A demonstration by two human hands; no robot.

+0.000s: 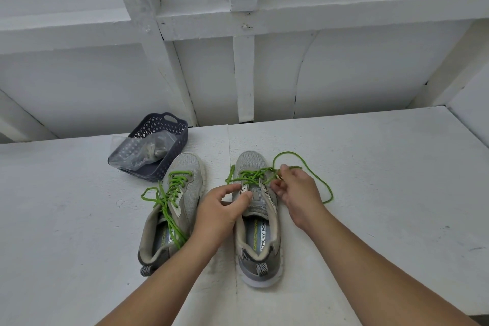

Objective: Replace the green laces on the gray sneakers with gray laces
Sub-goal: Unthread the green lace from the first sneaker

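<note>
- Standing side by side on the white bench (370, 167), two gray sneakers have their toes pointing away from the person and their heels toward them; both long axes run near to far.
- The right sneaker (258, 219) lies between the hands. Its green lace (251, 176) is loosened, bunched over the forward eyelets, with the rear eyelets bare.
- The left hand (221, 209) grips the tongue and eyelet edge of the right sneaker, fingers curled, thumb and forefinger closed on the upper.
- The right hand (295, 188) pinches the green lace at the sneaker's right eyelet row. A free length of lace loops out to the right across the bench.
- The left sneaker (172, 209) stands just beside, untouched by either hand, with its green lace (172, 193) threaded but untied, the ends trailing into the shoe opening.
- A dark perforated basket (169, 137) sits beyond the left sneaker, its near corner close to the toe. A clear plastic bag (137, 151) rests in it, its contents grayish and indistinct.
</note>
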